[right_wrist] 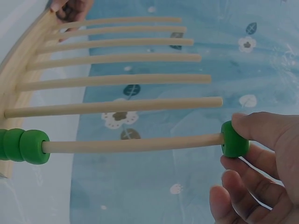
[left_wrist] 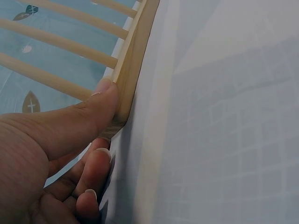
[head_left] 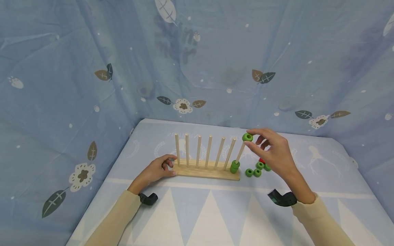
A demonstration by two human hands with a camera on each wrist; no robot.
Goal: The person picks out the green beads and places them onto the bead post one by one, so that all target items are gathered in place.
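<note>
A wooden peg rack (head_left: 200, 173) with several upright pegs stands on the table. My left hand (head_left: 155, 169) grips the left end of its base, thumb in front and fingers behind; the left wrist view shows the thumb (left_wrist: 100, 109) against the wood. Between thumb and fingertips, my right hand (head_left: 274, 150) pinches a green bead (right_wrist: 235, 140) at the top of the rightmost peg (right_wrist: 131, 143). In the right wrist view the peg's tip meets the bead. Several green beads (right_wrist: 28, 145) are stacked at the foot of that peg. The other pegs carry no beads.
To the right of the rack lie several loose green beads (head_left: 257, 173), with a red bead (head_left: 262, 160) behind them, partly hidden by the right hand. Blue patterned cloth (head_left: 215, 68) hangs behind the table and along its sides.
</note>
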